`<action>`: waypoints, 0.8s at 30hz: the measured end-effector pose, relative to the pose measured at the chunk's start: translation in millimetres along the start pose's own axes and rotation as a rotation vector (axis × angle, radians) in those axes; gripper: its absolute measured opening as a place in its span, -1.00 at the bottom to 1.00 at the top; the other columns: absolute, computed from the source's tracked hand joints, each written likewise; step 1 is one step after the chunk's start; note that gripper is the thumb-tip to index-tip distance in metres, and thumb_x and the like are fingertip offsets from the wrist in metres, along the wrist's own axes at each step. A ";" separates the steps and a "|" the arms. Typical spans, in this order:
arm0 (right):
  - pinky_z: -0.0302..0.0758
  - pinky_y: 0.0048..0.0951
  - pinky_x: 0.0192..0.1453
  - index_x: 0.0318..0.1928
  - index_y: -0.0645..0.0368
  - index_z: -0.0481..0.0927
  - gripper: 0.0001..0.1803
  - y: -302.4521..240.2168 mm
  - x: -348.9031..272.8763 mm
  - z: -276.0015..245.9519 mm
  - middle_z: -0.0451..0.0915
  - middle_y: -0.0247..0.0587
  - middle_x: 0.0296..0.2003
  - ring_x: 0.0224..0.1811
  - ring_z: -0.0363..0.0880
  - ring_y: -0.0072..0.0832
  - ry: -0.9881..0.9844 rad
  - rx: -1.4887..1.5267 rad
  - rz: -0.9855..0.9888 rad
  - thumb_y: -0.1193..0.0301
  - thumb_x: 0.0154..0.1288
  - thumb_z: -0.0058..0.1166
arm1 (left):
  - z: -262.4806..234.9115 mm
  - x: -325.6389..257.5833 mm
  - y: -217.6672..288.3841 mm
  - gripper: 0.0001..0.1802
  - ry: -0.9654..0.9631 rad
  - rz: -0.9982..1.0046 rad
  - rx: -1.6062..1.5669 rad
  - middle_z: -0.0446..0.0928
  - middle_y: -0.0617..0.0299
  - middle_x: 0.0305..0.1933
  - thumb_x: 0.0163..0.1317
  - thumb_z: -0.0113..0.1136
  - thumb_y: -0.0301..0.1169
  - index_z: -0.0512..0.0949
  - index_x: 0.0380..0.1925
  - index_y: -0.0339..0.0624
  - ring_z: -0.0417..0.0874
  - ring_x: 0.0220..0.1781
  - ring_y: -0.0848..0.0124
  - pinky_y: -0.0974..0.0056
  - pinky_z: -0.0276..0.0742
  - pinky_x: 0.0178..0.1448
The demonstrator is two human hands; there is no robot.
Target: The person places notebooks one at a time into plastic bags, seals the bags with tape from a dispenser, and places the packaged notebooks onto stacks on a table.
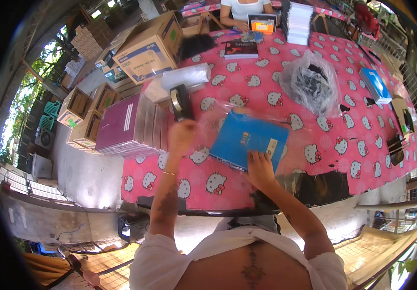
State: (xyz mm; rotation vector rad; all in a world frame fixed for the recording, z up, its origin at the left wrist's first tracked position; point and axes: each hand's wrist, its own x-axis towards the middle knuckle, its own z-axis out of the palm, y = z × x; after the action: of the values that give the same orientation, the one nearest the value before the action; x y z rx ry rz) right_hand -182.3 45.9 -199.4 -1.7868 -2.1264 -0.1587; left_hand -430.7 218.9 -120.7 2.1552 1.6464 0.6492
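Note:
My left hand (pixel 182 136), blurred by motion, is closed around a black handheld tape dispenser (pixel 182 102), raised beside the purple stack. In front of me lies a blue notebook (pixel 247 137) with a pale label, tilted on the tabletop. Clear plastic film (pixel 295 126) sticks out past its far and right edges. My right hand (pixel 260 169) grips the notebook's near edge, fingers bent over the cover beside the label; the thumb is hidden.
Purple-covered books (pixel 119 123) are stacked at the table's left edge, near cardboard boxes (pixel 153 53). A crumpled clear plastic bag (pixel 312 82) lies right of centre, blue books (pixel 375 84) farther right. Across the pink table (pixel 213 183), a person (pixel 248 8) sits beside a tall book stack (pixel 298 24).

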 end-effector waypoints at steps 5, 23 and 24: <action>0.40 -0.20 0.06 0.04 0.33 0.55 -0.16 -5.5 1.6 1.3 0.48 -0.14 -0.11 -0.05 0.50 -0.22 -0.025 0.023 -0.005 0.04 -0.22 0.50 | 89.0 -37.3 66.0 -0.61 -0.422 -0.008 -0.360 0.68 0.04 -0.44 0.12 0.37 -0.07 0.73 -0.40 -0.22 0.73 -0.34 0.17 0.14 0.59 -0.19; 0.31 0.20 0.29 0.04 0.03 0.69 -0.35 143.0 143.5 4.5 0.48 0.09 0.21 0.29 0.41 0.03 -0.216 0.190 0.269 -0.23 0.33 -0.06 | 149.0 -169.5 27.3 -0.62 -0.008 -0.586 -0.721 0.54 0.23 -0.37 0.28 0.34 -0.13 0.45 -0.20 -0.18 0.65 -0.36 0.32 0.11 0.63 -0.30; 0.34 0.17 0.29 0.00 0.09 0.70 -0.33 166.1 144.9 5.6 0.50 0.12 0.19 0.28 0.44 0.04 -0.249 0.139 0.318 -0.24 0.33 -0.07 | 156.4 -173.4 46.8 -0.64 -0.057 -0.698 -0.897 0.54 0.24 -0.33 0.29 0.32 -0.16 0.44 -0.18 -0.15 0.64 -0.34 0.33 0.14 0.66 -0.24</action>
State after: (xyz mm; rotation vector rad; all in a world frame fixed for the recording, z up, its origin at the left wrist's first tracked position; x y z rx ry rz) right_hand -42.1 214.9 -178.8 -2.1188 -1.9159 0.2995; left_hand -344.7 39.2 -251.2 0.8960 1.5042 0.8508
